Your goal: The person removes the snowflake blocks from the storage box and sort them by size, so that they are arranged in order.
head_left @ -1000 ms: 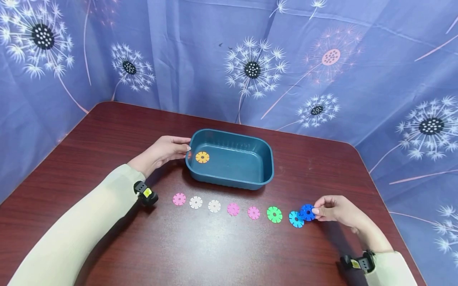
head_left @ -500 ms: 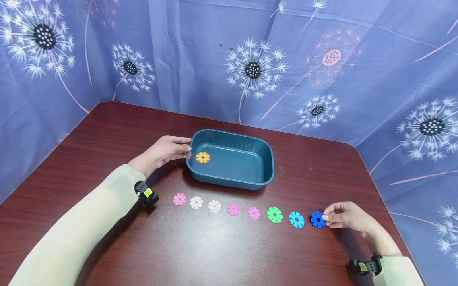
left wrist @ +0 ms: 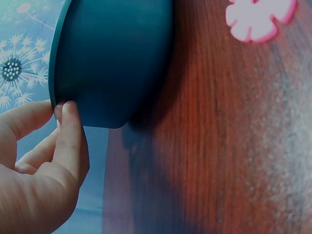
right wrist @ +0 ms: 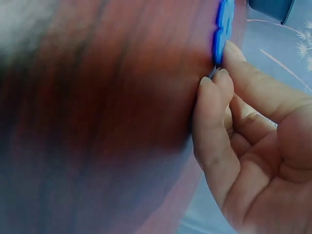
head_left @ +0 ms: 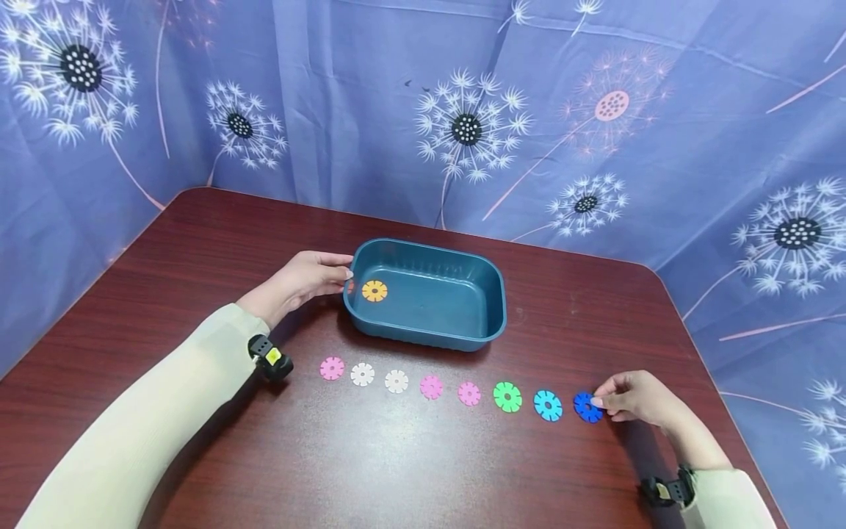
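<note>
My left hand grips the left rim of a teal plastic basin; the left wrist view shows fingers and thumb pinching its wall. An orange notched disc lies inside, near the left end. At the right, my right hand pinches the edge of a dark blue notched disc, its thumb over the rim. In the right wrist view this blue disc shows edge-on at the fingertips. A light blue disc lies just left of it.
A row of flat discs continues left along the table: a green one, pink ones and white ones. Behind the table hangs a blue dandelion-print cloth.
My right hand has moved the dark blue disc rightward and down, from overlapping the light blue disc to the row's right end. My left hand and the basin have stayed put.
</note>
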Tool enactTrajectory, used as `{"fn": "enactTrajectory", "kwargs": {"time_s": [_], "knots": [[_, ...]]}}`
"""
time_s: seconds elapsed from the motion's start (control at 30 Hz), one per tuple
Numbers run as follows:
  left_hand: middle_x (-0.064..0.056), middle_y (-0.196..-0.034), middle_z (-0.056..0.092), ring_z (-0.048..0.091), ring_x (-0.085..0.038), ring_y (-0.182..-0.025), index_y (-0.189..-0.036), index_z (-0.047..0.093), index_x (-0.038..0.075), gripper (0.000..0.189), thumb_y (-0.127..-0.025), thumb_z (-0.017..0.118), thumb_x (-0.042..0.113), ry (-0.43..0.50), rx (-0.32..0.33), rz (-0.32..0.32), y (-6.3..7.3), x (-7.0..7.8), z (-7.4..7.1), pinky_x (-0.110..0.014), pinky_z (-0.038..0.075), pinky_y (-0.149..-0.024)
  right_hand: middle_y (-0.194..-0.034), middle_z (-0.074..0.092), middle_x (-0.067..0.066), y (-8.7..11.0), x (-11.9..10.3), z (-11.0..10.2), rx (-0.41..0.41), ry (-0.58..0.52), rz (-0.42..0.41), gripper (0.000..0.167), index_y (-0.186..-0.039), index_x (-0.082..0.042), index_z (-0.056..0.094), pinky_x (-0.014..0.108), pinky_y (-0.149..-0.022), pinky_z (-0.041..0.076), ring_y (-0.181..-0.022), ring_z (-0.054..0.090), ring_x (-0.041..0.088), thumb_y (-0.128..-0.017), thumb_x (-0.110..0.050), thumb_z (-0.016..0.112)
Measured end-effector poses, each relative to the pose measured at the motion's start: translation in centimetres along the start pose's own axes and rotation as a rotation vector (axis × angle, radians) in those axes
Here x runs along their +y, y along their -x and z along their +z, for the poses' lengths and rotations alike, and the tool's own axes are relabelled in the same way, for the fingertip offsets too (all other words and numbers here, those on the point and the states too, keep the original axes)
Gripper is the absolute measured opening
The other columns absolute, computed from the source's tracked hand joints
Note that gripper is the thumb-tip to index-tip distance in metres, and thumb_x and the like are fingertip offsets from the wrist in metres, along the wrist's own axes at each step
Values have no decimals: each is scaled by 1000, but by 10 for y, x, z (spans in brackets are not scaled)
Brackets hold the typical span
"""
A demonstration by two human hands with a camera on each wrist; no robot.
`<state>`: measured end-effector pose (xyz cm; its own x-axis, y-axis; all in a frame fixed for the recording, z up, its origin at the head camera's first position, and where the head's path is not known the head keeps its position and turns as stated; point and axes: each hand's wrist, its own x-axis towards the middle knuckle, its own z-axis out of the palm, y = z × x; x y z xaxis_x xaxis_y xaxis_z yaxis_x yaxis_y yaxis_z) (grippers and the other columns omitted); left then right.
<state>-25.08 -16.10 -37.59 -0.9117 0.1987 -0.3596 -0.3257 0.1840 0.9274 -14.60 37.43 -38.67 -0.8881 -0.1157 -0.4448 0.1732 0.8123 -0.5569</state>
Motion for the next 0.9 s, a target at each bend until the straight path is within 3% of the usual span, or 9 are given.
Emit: {"fn": "enactTrajectory", "kwargs": {"time_s": [0.3, 0.57, 0.77, 0.9], "knots": [[-24, -141, 61, 70, -3, -92, -153, 45, -1, 53, -102, 58, 8, 5, -6, 12, 2, 0, -1, -17, 61, -88, -81, 68, 0, -1, 1, -1, -6, -13, 13, 25, -102, 13, 69, 28, -70, 65, -76, 65, 13, -95, -11, 73], [-20, -135, 65, 70, -2, -92, -152, 45, 0, 53, -102, 59, 9, 0, -6, 9, 2, 0, -1, -18, 61, -89, -98, 71, 4, -6, -1, -18, -102, -132, -63, 44, -125, 20, 56, 28, -78, 65, -83, 66, 7, -103, -19, 63], [-4, -110, 73, 70, -2, -89, -152, 46, -2, 53, -101, 60, 7, 16, -12, 29, 3, 0, -1, -15, 61, -82, -112, 69, 14, -19, -47, -33, -1, -97, -201, 46, -133, 13, 54, 31, -84, 65, -92, 70, 4, -104, -22, 60], [-4, -110, 73, 70, -2, -88, -151, 46, -3, 52, -102, 59, 7, 19, -16, 35, 3, 0, -1, -15, 61, -82, -126, 66, 16, -29, -90, -42, 67, -22, -304, 43, -136, 4, 58, 27, -86, 62, -94, 69, -1, -103, -23, 62]]}}
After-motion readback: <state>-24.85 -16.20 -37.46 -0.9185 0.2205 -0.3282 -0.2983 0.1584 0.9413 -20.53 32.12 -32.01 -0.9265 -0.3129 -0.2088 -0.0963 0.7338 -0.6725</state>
